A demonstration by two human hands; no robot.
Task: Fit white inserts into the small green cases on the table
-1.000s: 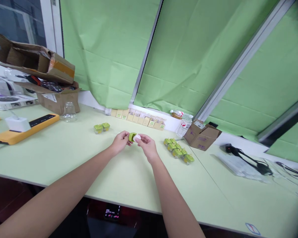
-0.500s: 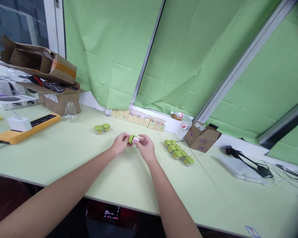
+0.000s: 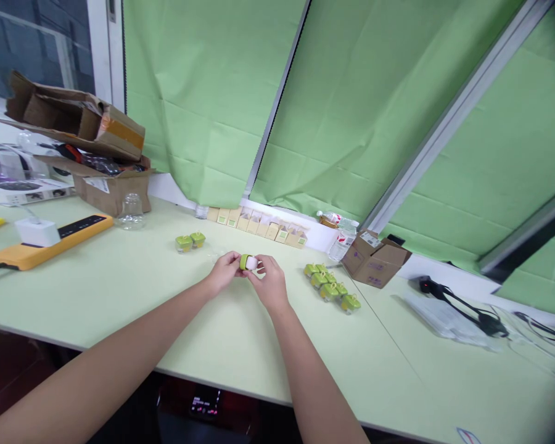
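Note:
Both hands meet above the middle of the table. My left hand is closed on a small green lid, gripping its left side. A pale white piece sits against the lid's right side, and my right hand has its fingers closed around it. Fingers partly hide both pieces, so their exact shape is unclear. To the left stand two small clear boxes with green lids. On the right is a group of several like boxes, with loops on their lids.
A row of small cardboard boxes lines the wall. An orange power strip and a clear jar lie left, by stacked cartons. At right are bottles, a carton and black cables.
My right hand's fingers have shifted slightly on the white piece, with the thumb now lower, so more of that piece shows. The left hand keeps its hold on the green lid.

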